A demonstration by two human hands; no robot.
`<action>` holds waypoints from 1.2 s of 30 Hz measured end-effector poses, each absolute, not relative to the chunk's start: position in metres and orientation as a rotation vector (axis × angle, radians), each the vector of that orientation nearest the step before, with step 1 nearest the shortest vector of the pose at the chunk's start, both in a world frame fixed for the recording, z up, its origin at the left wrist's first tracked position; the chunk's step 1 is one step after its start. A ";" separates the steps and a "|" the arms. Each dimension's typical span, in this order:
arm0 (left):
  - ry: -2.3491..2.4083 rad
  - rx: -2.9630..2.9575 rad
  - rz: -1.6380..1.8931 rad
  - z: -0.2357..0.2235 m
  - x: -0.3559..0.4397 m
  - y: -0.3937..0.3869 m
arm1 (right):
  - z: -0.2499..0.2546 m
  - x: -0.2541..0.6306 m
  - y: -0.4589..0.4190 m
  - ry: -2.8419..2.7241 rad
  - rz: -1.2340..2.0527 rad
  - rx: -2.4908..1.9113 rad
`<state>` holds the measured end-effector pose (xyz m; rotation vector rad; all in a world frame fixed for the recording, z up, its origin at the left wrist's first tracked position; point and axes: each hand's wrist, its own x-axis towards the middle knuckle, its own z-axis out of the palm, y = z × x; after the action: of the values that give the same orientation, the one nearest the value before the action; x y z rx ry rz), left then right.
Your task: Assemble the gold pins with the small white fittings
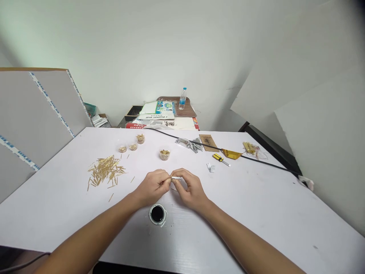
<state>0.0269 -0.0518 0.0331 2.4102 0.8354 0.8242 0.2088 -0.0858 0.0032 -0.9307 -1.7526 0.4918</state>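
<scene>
My left hand (pixel 154 185) and my right hand (pixel 190 190) meet fingertip to fingertip above the middle of the white table, both closed in a pinch. A thin silvery rod (pixel 177 177) shows between the right thumb and forefinger. What the left fingertips grip is too small and covered to name. Just below the hands stands a small round pot (pixel 149 215) of black contents with a pale rim. To the left lies a loose heap of thin gold pins (pixel 105 169). Beyond the hands is a clear cup (pixel 164 155) of small gold parts.
Several more small cups (pixel 132 147) of gold parts stand at the back left. At the right are a yellow-black screwdriver (pixel 221 159), silver packets (pixel 196 145), a brown card (pixel 209 143) and a black cable (pixel 262 162). A water bottle (pixel 183 99) stands behind the table.
</scene>
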 end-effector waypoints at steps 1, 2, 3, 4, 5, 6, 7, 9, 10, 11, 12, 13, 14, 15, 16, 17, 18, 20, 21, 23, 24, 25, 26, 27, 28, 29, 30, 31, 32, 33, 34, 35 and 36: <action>0.833 2.417 0.820 0.034 0.027 -0.051 | 0.003 0.209 -0.085 -1.744 0.519 -0.940; 0.829 2.426 0.812 0.034 0.026 -0.051 | 0.003 0.209 -0.085 -1.741 0.546 -0.946; 0.823 2.437 0.802 0.033 0.026 -0.050 | 0.002 0.209 -0.084 -1.740 0.572 -0.949; 0.820 2.449 0.794 0.032 0.025 -0.050 | 0.001 0.210 -0.084 -1.742 0.593 -0.951; 0.816 2.464 0.788 0.031 0.025 -0.050 | 0.000 0.211 -0.083 -1.739 0.613 -0.953; 0.812 2.480 0.785 0.029 0.024 -0.049 | -0.002 0.211 -0.083 -1.732 0.633 -0.957; 0.804 2.496 0.782 0.028 0.024 -0.049 | -0.004 0.212 -0.082 -1.721 0.652 -0.963; 0.790 2.512 0.781 0.025 0.024 -0.049 | -0.007 0.213 -0.081 -1.700 0.685 -0.977; 0.787 2.513 0.780 0.024 0.024 -0.049 | -0.008 0.213 -0.081 -1.693 0.697 -0.983; 0.790 2.509 0.778 0.024 0.024 -0.049 | -0.008 0.213 -0.080 -1.688 0.707 -0.987; 0.798 2.502 0.776 0.024 0.024 -0.049 | -0.009 0.213 -0.080 -1.684 0.715 -0.990; 0.808 2.494 0.775 0.024 0.024 -0.049 | -0.009 0.213 -0.080 -1.678 0.720 -0.995; 0.819 2.486 0.774 0.025 0.024 -0.049 | -0.008 0.214 -0.080 -1.670 0.725 -1.000; 0.829 2.478 0.774 0.026 0.023 -0.049 | -0.008 0.214 -0.080 -1.665 0.726 -1.006; 0.839 2.468 0.775 0.027 0.023 -0.049 | -0.008 0.214 -0.080 -1.663 0.726 -1.013; 0.842 2.460 0.779 0.027 0.023 -0.049 | -0.008 0.214 -0.080 -1.664 0.726 -1.018; 0.840 2.453 0.782 0.028 0.023 -0.049 | -0.008 0.213 -0.081 -1.666 0.728 -1.020; 0.822 2.447 0.786 0.027 0.023 -0.049 | -0.008 0.212 -0.082 -1.673 0.734 -1.013; 0.811 2.449 0.789 0.027 0.023 -0.049 | -0.008 0.211 -0.082 -1.674 0.737 -1.008; 0.798 2.457 0.799 0.025 0.024 -0.049 | -0.008 0.210 -0.083 -1.666 0.740 -1.002; 0.795 2.462 0.806 0.024 0.024 -0.049 | -0.008 0.209 -0.083 -1.660 0.742 -1.003; 0.795 2.468 0.814 0.024 0.025 -0.049 | -0.008 0.209 -0.083 -1.655 0.747 -1.005; 0.794 2.475 0.818 0.023 0.025 -0.049 | -0.008 0.209 -0.083 -1.651 0.754 -1.008; 0.790 2.482 0.818 0.023 0.025 -0.049 | -0.008 0.209 -0.083 -1.649 0.762 -1.009; 0.783 2.488 0.817 0.023 0.025 -0.049 | -0.009 0.209 -0.083 -1.650 0.770 -1.009; 0.776 2.495 0.814 0.024 0.024 -0.049 | -0.009 0.209 -0.083 -1.654 0.778 -1.008; 0.770 2.501 0.808 0.024 0.024 -0.049 | -0.009 0.209 -0.083 -1.658 0.783 -1.007; 0.762 2.510 0.800 0.025 0.023 -0.048 | -0.009 0.210 -0.083 -1.665 0.782 -1.006; 0.751 2.523 0.791 0.025 0.023 -0.048 | -0.009 0.210 -0.083 -1.677 0.780 -1.006; 0.737 2.541 0.783 0.025 0.022 -0.047 | -0.008 0.211 -0.083 -1.691 0.776 -1.006; 0.717 2.568 0.773 0.026 0.021 -0.046 | -0.008 0.212 -0.083 -1.704 0.773 -1.009; 0.694 2.599 0.763 0.025 0.020 -0.045 | -0.007 0.212 -0.083 -1.715 0.773 -1.014; 0.667 2.632 0.754 0.025 0.019 -0.044 | -0.006 0.213 -0.082 -1.726 0.779 -1.024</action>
<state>0.0191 -0.0444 0.0249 2.6320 0.6667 0.7541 0.2126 -0.0824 -0.0059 -1.0236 -1.7261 0.7791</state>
